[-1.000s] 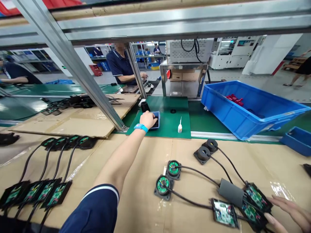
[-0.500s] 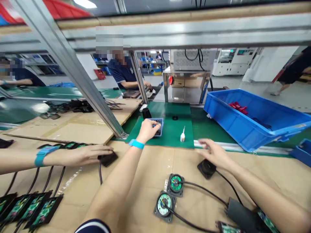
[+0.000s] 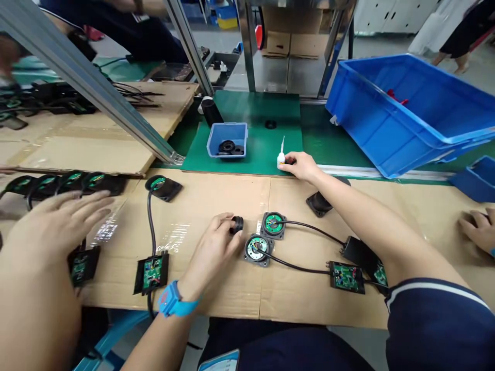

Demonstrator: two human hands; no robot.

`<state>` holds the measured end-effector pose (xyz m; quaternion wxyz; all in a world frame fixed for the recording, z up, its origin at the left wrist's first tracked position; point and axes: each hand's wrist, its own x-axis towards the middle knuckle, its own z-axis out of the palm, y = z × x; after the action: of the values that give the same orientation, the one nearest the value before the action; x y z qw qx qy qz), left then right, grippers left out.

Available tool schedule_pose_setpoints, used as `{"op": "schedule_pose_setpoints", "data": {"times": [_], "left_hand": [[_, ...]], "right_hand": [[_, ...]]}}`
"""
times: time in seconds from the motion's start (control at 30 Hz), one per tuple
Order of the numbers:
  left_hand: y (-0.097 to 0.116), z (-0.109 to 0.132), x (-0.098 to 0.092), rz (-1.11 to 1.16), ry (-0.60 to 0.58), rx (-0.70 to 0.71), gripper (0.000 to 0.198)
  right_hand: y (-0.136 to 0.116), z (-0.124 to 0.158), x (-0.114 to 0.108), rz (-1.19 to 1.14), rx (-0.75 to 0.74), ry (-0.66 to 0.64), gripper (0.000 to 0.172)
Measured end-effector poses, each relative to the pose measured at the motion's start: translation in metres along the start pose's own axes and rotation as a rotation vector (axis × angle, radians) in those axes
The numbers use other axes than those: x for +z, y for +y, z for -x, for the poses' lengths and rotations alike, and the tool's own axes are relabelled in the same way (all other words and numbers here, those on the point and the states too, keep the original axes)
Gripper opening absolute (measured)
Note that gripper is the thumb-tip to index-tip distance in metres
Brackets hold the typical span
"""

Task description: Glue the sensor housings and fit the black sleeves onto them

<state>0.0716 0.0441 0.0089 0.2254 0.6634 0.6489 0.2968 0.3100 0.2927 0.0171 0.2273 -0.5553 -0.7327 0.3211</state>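
Observation:
My left hand, with a blue wristband, pinches a black ring just above the cardboard, left of the round modules. Those are two dark square housings, one nearer and one farther, with green and white round boards facing up. Black cables run from them to circuit boards in black cases. My right hand is closed on a small white bottle with a thin upright nozzle, at the front edge of the green mat. Under my right forearm a black housing is partly hidden.
A small blue bin holds black rings. Another ring lies on the mat. A large blue crate stands right. Co-workers' hands reach in at left and right. A slanted metal post crosses the left.
My left hand has come back from the small bin with a black ring. My right hand has moved to the white bottle and closed on it. The view has tilted down.

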Motion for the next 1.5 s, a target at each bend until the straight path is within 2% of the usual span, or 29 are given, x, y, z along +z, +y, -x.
{"op": "schedule_pose_setpoints", "data": {"times": [0.07,0.17,0.27,0.4,0.47,0.53,0.67,0.77,0.87,0.97,1.17,1.27,1.33,1.4,1.5], "left_hand": [[-0.007,0.0,0.0,-0.007,-0.038,-0.008,0.031],[-0.015,-0.003,-0.008,-0.012,-0.07,-0.035,0.041],[-0.024,-0.01,-0.016,-0.049,-0.065,-0.081,0.048],[-0.037,-0.022,-0.015,-0.147,-0.068,-0.111,0.043],[-0.041,-0.026,-0.011,-0.202,-0.048,-0.102,0.038],[-0.044,-0.028,-0.007,-0.247,-0.018,-0.095,0.039],[-0.048,-0.023,-0.004,-0.308,0.049,-0.088,0.054],[-0.045,-0.014,0.001,-0.297,0.017,0.009,0.064],[-0.036,-0.005,0.01,-0.249,-0.135,0.166,0.062],[-0.024,0.004,0.024,-0.234,-0.207,0.205,0.057],[0.002,0.018,0.052,-0.246,-0.172,0.165,0.058],[0.008,0.029,0.053,-0.156,-0.06,0.184,0.058],[0.009,0.037,0.05,-0.063,0.005,0.292,0.06],[0.011,0.045,0.048,-0.048,0.006,0.378,0.067],[0.019,0.051,0.052,-0.068,0.006,0.345,0.058]], "right_hand": [[-0.005,0.001,0.002,-0.043,-0.003,0.036,0.018],[-0.015,0.01,-0.001,-0.133,-0.017,0.102,0.022],[-0.027,0.035,-0.009,-0.273,-0.043,0.134,0.024],[-0.038,0.102,-0.023,-0.535,-0.078,0.123,0.031],[-0.039,0.146,-0.027,-0.773,-0.042,0.133,0.037],[-0.035,0.191,-0.027,-0.932,0.036,0.166,0.036],[-0.02,0.264,-0.019,-1.041,0.14,0.284,0.027],[-0.005,0.294,-0.011,-1.05,0.158,0.377,0.024],[0.01,0.305,-0.004,-1.031,0.164,0.431,0.025],[0.022,0.306,-0.001,-1.015,0.152,0.483,0.027],[0.046,0.292,-0.013,-0.971,0.097,0.546,0.031],[0.053,0.285,-0.024,-0.978,0.09,0.543,0.031],[0.051,0.283,-0.031,-1.004,0.092,0.52,0.029],[0.045,0.282,-0.037,-1.037,0.098,0.483,0.028],[0.033,0.279,-0.039,-1.078,0.108,0.424,0.035]]}}
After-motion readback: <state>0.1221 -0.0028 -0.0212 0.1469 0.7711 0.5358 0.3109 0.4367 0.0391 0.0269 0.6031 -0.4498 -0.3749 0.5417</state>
